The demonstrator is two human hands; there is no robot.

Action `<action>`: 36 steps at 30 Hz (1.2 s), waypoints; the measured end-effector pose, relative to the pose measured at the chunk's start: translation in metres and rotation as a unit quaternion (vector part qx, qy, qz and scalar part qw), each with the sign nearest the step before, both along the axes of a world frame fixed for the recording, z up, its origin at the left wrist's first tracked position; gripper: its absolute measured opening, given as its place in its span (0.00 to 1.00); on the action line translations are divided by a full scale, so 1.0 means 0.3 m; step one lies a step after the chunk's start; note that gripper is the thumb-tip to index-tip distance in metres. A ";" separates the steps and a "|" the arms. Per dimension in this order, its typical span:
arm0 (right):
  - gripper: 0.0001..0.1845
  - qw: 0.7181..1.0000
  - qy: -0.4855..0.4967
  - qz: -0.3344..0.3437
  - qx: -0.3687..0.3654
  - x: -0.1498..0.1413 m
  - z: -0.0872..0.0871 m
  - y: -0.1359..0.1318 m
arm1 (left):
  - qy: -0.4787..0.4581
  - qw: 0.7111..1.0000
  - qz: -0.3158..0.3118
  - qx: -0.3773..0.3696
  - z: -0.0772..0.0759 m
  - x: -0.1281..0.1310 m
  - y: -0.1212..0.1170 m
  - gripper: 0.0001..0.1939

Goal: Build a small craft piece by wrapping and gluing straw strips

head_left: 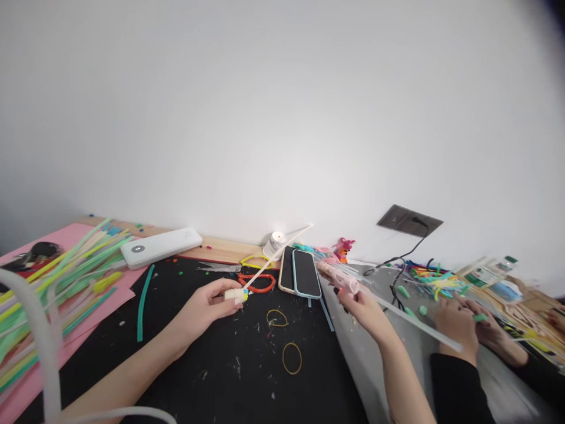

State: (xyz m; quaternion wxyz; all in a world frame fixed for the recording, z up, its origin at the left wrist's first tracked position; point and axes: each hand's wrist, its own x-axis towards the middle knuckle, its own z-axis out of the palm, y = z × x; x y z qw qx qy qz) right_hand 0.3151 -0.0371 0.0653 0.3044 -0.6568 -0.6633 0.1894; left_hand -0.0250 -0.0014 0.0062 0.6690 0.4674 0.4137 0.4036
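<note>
My left hand (216, 301) pinches a small cream-coloured coil of pipe cleaner (232, 294) with a bit of yellow and blue at its end. A long pale stem (277, 255) slants up from it to the right. In my right hand (359, 306) is a pink hot glue gun (339, 277), with a long translucent glue stick (415, 323) jutting from its back. Scissors with red handles (256, 284) lie just beyond my left hand. Two phones (306, 274) rest between my hands, nearer the wall. Rubber bands (292, 358) lie on the black mat.
Pipe cleaners (83, 282) cover pink paper on the left, beside a white oblong device (161, 246). A small white cup (274, 244) stands near the wall. A cable (399, 256) runs from the wall socket. At right, another person's hands (457, 324) work among coloured pieces.
</note>
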 end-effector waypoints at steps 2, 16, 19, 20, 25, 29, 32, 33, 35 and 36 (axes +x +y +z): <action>0.16 0.995 0.083 0.011 -0.056 -0.065 -0.004 0.004 | 0.004 1.000 0.002 0.004 -0.003 0.000 0.001 0.15; 0.13 0.959 0.230 0.112 -0.119 -0.347 -0.188 0.070 | 0.049 0.998 0.026 0.026 -0.004 -0.005 0.008 0.17; 0.13 0.955 0.248 0.112 -0.116 -0.345 -0.201 0.064 | 0.052 0.998 0.026 0.026 -0.002 -0.005 0.008 0.17; 0.12 0.954 0.251 0.111 -0.117 -0.346 -0.202 0.063 | 0.054 0.998 0.027 0.027 -0.001 -0.004 0.007 0.17; 0.10 0.960 0.232 0.111 -0.114 -0.360 -0.188 0.061 | 0.066 0.997 0.027 0.029 0.007 0.000 0.005 0.16; 0.12 0.964 0.219 0.108 -0.105 -0.369 -0.173 0.055 | 0.070 0.997 0.021 0.028 0.006 0.002 0.006 0.16; 0.09 0.966 0.216 0.098 -0.107 -0.374 -0.165 0.052 | 0.067 0.997 0.017 0.029 -0.002 0.002 0.008 0.16; 0.08 0.966 0.216 0.097 -0.108 -0.375 -0.163 0.051 | 0.065 0.997 0.016 0.031 -0.004 0.002 0.009 0.16; 0.08 0.965 0.218 0.099 -0.111 -0.377 -0.161 0.051 | 0.065 0.997 0.016 0.034 -0.006 0.002 0.010 0.16; 0.07 0.964 0.219 0.100 -0.113 -0.377 -0.161 0.051 | 0.066 0.997 0.017 0.035 -0.006 0.002 0.010 0.16</action>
